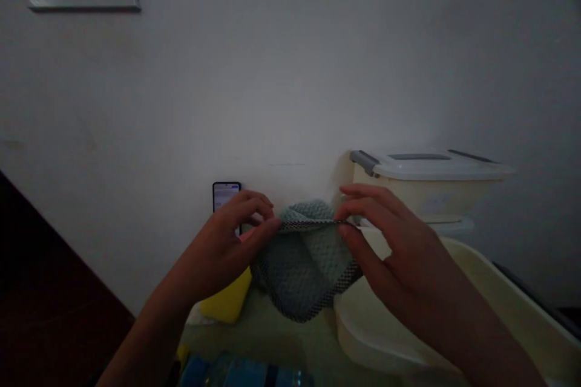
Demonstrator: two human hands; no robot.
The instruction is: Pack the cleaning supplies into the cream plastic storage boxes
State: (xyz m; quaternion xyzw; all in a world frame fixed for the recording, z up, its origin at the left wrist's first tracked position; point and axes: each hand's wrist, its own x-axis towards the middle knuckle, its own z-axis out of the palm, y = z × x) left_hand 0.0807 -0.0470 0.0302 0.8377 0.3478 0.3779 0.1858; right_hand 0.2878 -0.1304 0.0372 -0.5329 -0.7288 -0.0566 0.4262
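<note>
A pale green textured cleaning cloth point(299, 272) with a black-and-white stitched edge hangs between my two hands above the table. My left hand point(240, 224) pinches its upper edge at the left, thumb against fingers. On the other side, my right hand point(381, 224) pinches the same edge between thumb and index finger, the other fingers raised. The upper edge is stretched nearly straight, with a folded part bulging up behind it and the lower corner drooping.
A phone point(226, 192) leans upright on the wall behind my left hand. Below it lies a yellow item point(229, 299). A cream tub point(376, 335) stands at the right, before a lidded storage box point(408, 193). Something blue point(245, 373) lies at the front edge.
</note>
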